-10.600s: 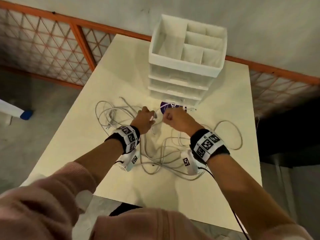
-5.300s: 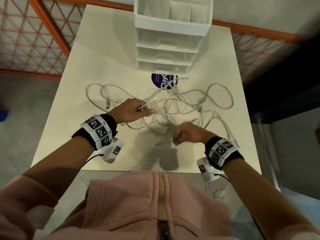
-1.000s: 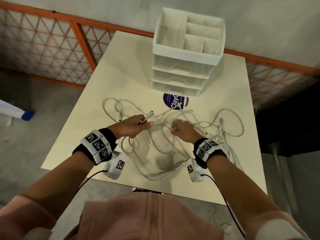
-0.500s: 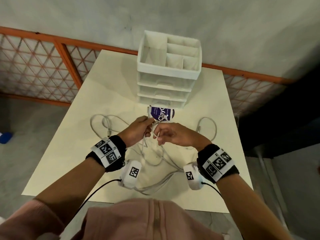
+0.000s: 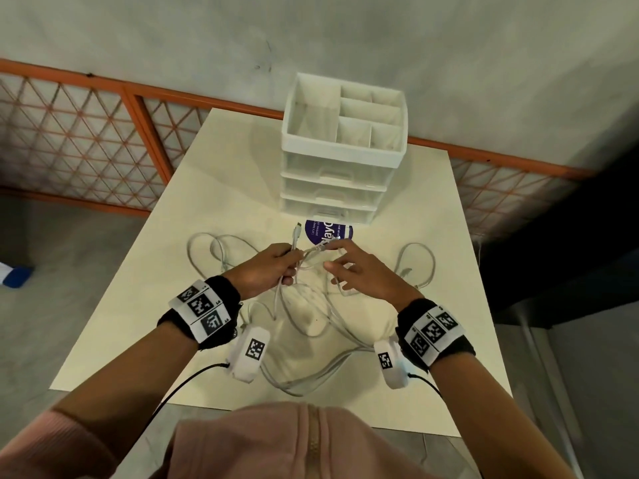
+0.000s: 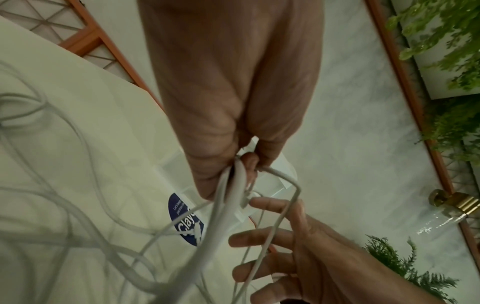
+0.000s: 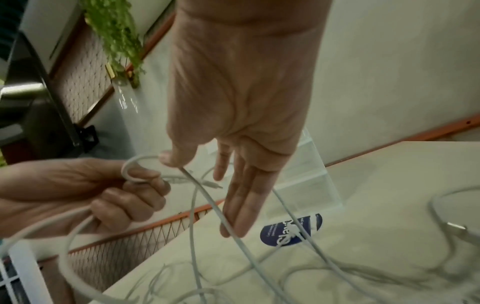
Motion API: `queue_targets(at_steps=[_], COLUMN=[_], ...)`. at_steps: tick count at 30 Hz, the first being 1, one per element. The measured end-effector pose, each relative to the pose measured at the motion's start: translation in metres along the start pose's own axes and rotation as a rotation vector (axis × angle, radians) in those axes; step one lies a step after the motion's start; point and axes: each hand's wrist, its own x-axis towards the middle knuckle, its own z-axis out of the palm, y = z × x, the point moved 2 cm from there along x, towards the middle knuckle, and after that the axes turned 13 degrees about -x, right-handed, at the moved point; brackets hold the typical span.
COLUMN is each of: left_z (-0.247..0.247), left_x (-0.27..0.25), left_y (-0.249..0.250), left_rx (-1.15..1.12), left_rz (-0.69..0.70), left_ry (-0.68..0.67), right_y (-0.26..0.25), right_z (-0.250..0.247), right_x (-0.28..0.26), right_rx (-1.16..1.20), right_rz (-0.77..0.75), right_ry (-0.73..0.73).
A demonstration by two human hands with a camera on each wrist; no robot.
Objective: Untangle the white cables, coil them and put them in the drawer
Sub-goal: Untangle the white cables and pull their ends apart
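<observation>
- white cables (image 5: 311, 316) sprawl over table (image 5: 145, 305) middle, loops both sides
- drawer unit (image 5: 342, 174) stands at far edge, drawers closed
- near-left table bare

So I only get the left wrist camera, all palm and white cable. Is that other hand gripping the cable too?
Observer: No. The right wrist view shows the right hand with its fingers straight. Only its thumb seems to touch the white cable.
Operator: And the hand I'm looking along?
Observer: The left hand has its fingers curled round a loop of that cable.
Operator: Is a drawer open yet?
Observer: No. In the head view all three drawers of the drawer unit look closed.
</observation>
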Motion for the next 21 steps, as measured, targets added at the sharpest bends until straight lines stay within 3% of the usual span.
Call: queue_targets(at_steps=[6, 9, 15, 21], left_z=[0.001, 0.003, 0.006, 0.016], left_x=[-0.007, -0.011, -0.013, -0.018], left_y=[0.0, 0.001, 0.001, 0.019], left_rx=[0.148, 0.278, 0.274, 0.376], left_rz=[-0.002, 0.027, 0.06, 0.196], left_ry=[-0.07, -0.119, -0.039, -0.047], right_y=[-0.013, -0.012, -0.018, -0.053], right_z=[0.002, -0.003, -0.02, -0.021], right_x=[0.014, 0.021, 0.028, 0.025], right_rx=[0.201, 0.11, 0.361, 0.347], right_rz=[0.029, -0.014, -0.097, -0.132], right_ry=[0.007, 0.019, 0.207, 0.276])
